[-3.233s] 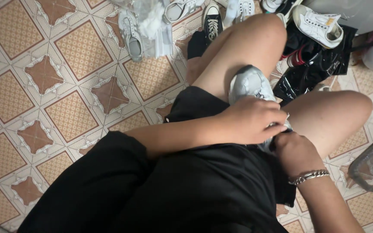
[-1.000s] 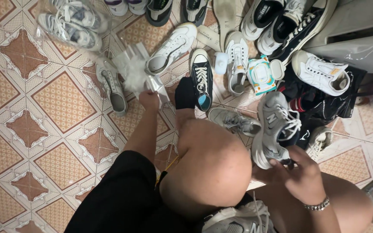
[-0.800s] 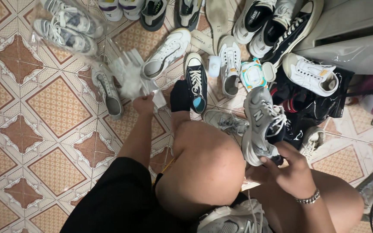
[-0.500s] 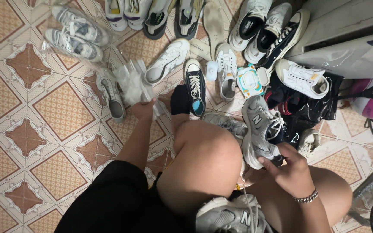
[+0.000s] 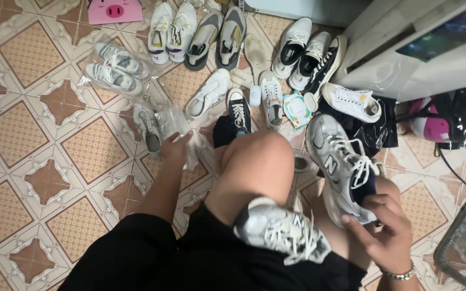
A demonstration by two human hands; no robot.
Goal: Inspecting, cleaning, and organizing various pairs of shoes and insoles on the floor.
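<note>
The right hand (image 5: 386, 226) grips a grey-white sneaker (image 5: 341, 167) by its heel, upright beside the knee; the left hand (image 5: 175, 144) closes on a clear plastic bag (image 5: 176, 123) on the tiled floor (image 5: 39, 161). Its mate (image 5: 281, 231), loose on the lap, could slide off.

Soft, even indoor light falls from above — shadows under the shoes are faint and short. The patterned floor tiles (image 5: 39, 156) carry a mild sheen, and clear plastic bags (image 5: 115, 69) glint. Focus is fair at centre — edges bow slightly and soften.
</note>
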